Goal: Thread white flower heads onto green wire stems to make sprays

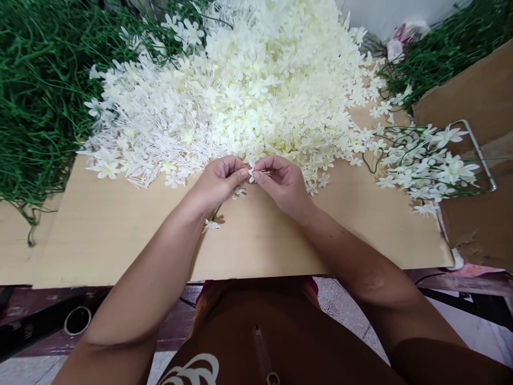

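- Both hands meet at the board's middle: the left hand (218, 182) and right hand (280, 184) each pinch a small white blossom (251, 174) between thumb and forefinger, fingertips nearly touching.
- I'd judge a light, steady pinch best, so petals stay uncrushed.
- The big flower heap (248, 85) lies at twelve o'clock; finished sprigs (425, 160) at three.
- Green stems (36, 91) at ten o'clock.

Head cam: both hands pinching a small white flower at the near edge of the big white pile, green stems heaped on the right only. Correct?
Not quite. The head view shows green stems heaped on the left too, as well as a smaller heap at the right. The rest holds: left hand and right hand meet on a small white flower at the near edge of the white pile.
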### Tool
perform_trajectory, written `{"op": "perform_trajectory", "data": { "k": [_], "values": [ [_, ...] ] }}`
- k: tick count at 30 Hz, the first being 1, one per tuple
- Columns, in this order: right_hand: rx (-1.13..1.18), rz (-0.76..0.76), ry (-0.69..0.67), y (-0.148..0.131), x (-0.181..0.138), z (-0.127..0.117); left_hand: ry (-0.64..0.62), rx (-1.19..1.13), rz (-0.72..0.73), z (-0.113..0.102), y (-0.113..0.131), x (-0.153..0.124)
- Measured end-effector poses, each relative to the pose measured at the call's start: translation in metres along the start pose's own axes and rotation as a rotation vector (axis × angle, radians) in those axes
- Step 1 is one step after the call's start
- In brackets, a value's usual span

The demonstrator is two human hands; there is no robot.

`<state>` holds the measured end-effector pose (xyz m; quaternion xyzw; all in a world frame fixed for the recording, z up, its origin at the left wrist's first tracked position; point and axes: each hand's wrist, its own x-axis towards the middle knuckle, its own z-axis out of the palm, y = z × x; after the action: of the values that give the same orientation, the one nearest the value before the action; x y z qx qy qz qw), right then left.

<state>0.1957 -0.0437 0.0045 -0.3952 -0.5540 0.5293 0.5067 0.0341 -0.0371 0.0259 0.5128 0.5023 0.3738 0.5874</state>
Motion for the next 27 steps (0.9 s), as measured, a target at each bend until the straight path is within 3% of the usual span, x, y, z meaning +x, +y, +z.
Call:
{"op": "perform_trajectory", "data": {
  "k": [5,14,27],
  "values": [
    [0.100,0.144,-0.032,-0.004,0.005,-0.007,-0.023,0.003,0.030,-0.002,-0.003,0.002],
    [0.071,0.158,0.013,-0.001,0.007,-0.005,-0.035,0.096,0.025,0.001,0.000,0.002],
    [0.036,0.240,-0.068,0.006,0.007,-0.007,-0.076,0.142,0.039,0.002,0.002,0.001]
  ]
}}
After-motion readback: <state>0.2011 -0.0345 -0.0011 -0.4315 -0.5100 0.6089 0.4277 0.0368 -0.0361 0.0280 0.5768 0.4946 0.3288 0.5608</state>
